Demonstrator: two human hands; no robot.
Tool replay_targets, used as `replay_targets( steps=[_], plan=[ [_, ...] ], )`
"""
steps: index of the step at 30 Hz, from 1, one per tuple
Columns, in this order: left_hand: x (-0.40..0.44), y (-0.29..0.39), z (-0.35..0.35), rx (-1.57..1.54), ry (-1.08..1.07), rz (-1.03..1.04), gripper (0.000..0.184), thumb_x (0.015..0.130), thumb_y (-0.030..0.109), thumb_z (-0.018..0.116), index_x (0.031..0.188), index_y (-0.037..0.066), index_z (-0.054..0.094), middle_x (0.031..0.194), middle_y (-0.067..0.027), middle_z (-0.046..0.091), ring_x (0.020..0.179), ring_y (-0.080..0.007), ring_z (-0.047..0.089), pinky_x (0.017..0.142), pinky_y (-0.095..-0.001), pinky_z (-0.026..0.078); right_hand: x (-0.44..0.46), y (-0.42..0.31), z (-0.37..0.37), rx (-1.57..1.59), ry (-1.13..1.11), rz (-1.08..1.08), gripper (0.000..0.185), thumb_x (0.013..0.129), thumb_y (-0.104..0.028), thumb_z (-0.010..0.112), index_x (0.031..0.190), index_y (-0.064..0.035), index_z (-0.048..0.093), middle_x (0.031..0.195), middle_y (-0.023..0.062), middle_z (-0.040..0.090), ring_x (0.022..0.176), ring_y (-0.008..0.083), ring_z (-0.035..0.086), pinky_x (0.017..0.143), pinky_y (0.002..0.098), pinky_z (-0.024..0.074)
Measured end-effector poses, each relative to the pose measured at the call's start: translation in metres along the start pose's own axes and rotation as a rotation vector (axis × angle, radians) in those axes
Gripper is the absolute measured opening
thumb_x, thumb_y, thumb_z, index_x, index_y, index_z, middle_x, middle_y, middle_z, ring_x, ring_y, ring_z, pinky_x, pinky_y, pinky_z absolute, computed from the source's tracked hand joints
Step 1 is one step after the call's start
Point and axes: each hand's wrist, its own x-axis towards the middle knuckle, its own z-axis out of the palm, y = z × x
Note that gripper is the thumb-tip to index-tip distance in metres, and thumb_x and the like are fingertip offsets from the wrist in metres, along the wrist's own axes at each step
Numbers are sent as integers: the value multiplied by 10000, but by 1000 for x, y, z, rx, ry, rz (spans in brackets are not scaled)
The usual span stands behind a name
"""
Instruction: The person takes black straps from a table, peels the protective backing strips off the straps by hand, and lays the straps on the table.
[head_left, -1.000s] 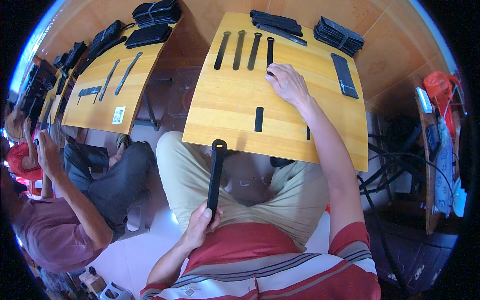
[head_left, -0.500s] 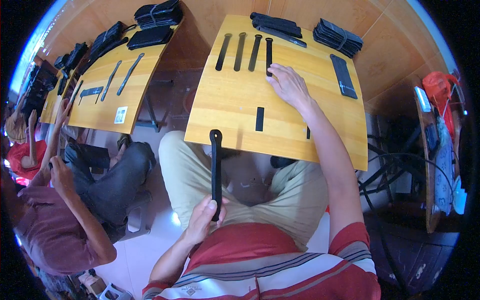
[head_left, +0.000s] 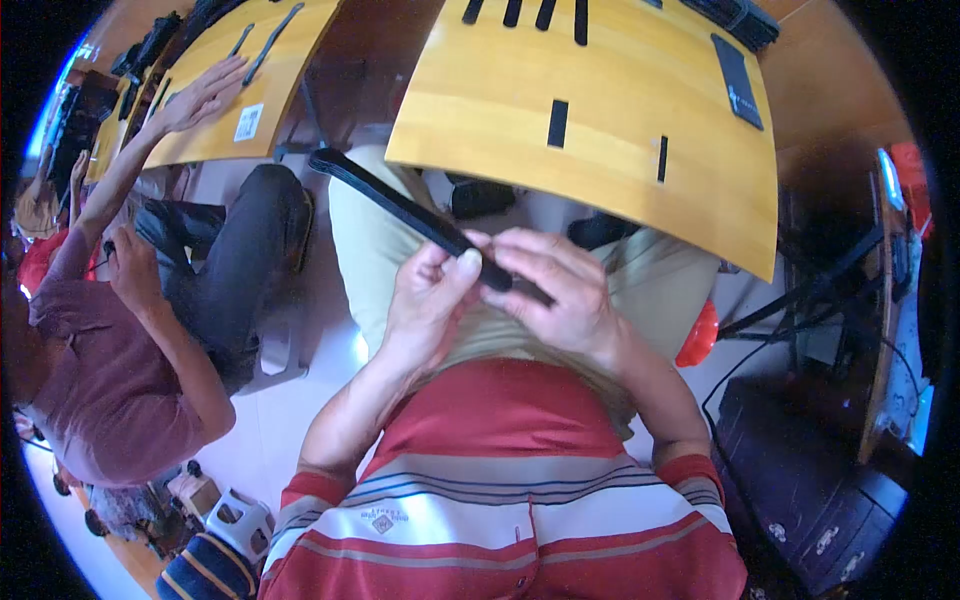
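Above my lap, my left hand [head_left: 432,295] grips a long black strap [head_left: 400,208] near its lower end. The strap slants up to the left, its rounded end past the table's front edge. My right hand [head_left: 560,290] meets the same end, its fingers bent round it; some fingertips are blurred. On the wooden table [head_left: 480,110] lie a short black strip [head_left: 558,123] and a narrower black strip [head_left: 662,158]. Several black straps [head_left: 581,22] lie side by side at the top edge of the view.
A flat dark piece with pale lettering [head_left: 737,80] lies at the table's right, near a black bundle [head_left: 735,18]. A co-worker in a purple shirt [head_left: 120,390] sits at the left, one arm over another table [head_left: 215,140]. A red object [head_left: 698,334] is below my table's right side.
My right hand has left the row of straps and come back to my left hand. The held strap has tilted left. The view has shifted down, and the co-worker's arm has reached over their table.
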Motion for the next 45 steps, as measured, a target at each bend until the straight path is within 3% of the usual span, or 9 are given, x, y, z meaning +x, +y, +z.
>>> replay_targets(
  steps=[3, 8, 15, 30, 45],
  plan=[
    [-2, 0, 7, -78, 1, 13, 229, 947, 136, 601, 1147, 25, 587, 1051, -85, 650, 951, -154, 640, 793, -291, 561, -4, 4, 2, 70, 79, -24, 326, 641, 5, 793, 939, -9, 663, 1036, 147, 654, 849, 264, 677, 719, 346, 566],
    [-10, -3, 4, 0, -45, 22, 298, 923, 106, 620, 1205, 28, 564, 1108, -104, 652, 1018, -188, 642, 853, -352, 563, -7, 0, 0, 142, 78, -17, 309, 650, 14, 792, 937, 2, 678, 1003, 151, 660, 854, 268, 682, 710, 332, 572],
    [-19, -3, 3, 24, -61, -12, 375, 868, 13, 652, 1231, 26, 556, 1120, -93, 648, 1005, -173, 642, 876, -320, 542, -13, -3, -2, 219, 49, 7, 321, 653, 26, 795, 952, 7, 677, 1011, 143, 656, 852, 255, 680, 700, 323, 570],
    [-13, -8, 6, -4, -83, -75, 388, 858, 17, 665, 1233, 25, 564, 1103, -78, 656, 977, -150, 649, 826, -289, 562, -27, 3, -2, 247, 85, 42, 334, 651, 28, 796, 961, -12, 678, 991, 120, 658, 802, 236, 671, 658, 312, 559],
    [-10, -8, 3, -39, -74, -115, 334, 870, -31, 632, 1197, -1, 574, 1015, -77, 666, 953, -166, 653, 876, -319, 549, -30, 5, 0, 245, 88, 61, 313, 665, 28, 791, 954, -8, 677, 989, 119, 655, 780, 235, 676, 649, 312, 561]
  ],
)
